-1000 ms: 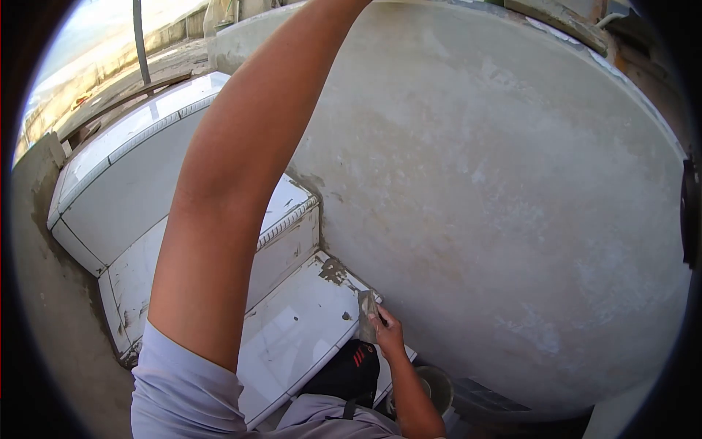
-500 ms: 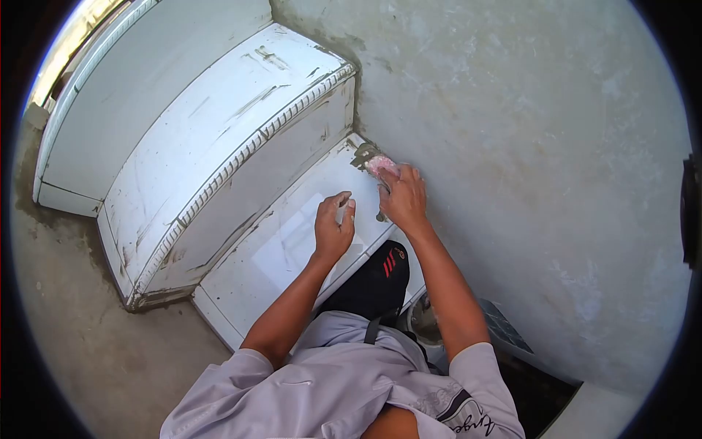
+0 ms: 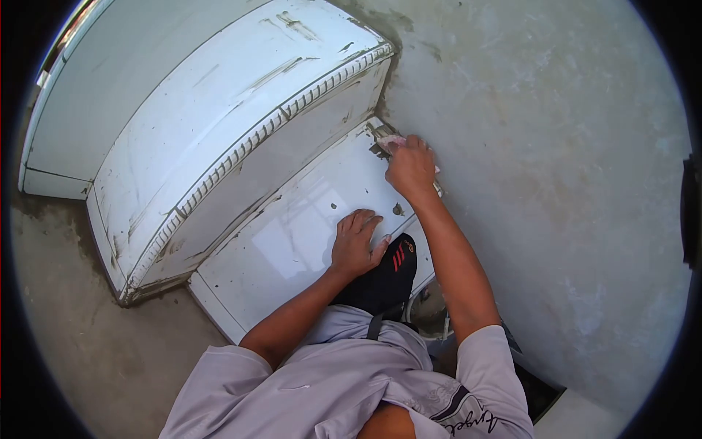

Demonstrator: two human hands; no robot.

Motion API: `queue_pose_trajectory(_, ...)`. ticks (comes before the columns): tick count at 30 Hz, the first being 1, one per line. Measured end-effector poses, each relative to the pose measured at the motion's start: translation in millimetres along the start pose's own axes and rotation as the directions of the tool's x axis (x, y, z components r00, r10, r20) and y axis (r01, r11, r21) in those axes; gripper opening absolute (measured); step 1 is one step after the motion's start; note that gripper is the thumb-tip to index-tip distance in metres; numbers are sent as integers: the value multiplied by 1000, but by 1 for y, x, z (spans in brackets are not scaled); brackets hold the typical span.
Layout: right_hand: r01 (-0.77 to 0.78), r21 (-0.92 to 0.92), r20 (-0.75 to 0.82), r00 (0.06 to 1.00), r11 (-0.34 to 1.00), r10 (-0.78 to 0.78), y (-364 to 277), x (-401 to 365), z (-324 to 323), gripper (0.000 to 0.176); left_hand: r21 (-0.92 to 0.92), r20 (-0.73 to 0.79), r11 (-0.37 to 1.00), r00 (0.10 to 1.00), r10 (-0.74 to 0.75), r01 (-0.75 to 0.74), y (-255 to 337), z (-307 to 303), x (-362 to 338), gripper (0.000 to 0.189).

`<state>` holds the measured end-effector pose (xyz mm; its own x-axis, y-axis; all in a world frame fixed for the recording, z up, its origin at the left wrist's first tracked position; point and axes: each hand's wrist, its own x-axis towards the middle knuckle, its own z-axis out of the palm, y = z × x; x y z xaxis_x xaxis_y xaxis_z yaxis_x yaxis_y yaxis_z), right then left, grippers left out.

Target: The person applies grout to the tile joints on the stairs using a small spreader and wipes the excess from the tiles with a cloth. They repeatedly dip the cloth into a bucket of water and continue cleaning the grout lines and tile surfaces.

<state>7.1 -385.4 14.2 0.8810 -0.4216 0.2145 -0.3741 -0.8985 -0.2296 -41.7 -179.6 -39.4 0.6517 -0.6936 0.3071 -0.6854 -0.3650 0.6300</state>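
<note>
My right hand is closed around a crumpled pink-and-white piece whose exact kind I cannot make out. It presses near the inner corner of the white tiled step, beside the wall. Wet grey mortar smears the tile just beyond the fingers. My left hand rests on the same step close to the knee, fingers stretched out and holding nothing. A dab of mortar lies between the two hands.
A higher curved white step with a notched edge trim rises on the left, streaked with mortar. The grey plastered wall bounds the right side. Beside my knee stands a bucket. Bare concrete lies at lower left.
My left hand has come down and laid its fingers on the tile. My right hand has turned over the pink-and-white piece, moving to the corner by the wall. Mortar dabs now show on the tile.
</note>
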Motion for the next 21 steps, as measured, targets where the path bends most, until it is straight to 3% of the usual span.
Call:
queue_pose_trajectory(6, 86, -27, -44, 995, 996, -87, -14, 33, 42, 19, -13, -14, 1000, 1000, 23, -23, -1, 4, 3, 41)
queue_pose_trajectory(13, -2, -148, 160, 987, 989, 25, 39, -56, -3, 20, 2, -25, 1000, 1000, 18, -18, -4, 7, 1, 41)
queue_pose_trajectory(16, -29, -140, 153, 987, 990, 51, 50, -84, -24, 37, -9, -21, 1000, 1000, 20, -20, -3, 5, 2, 41)
queue_pose_trajectory(21, 12, -4, -38, 999, 1000, -12, 57, -91, -6, 37, -11, -34, 999, 999, 37, -38, -3, 6, 2, 40)
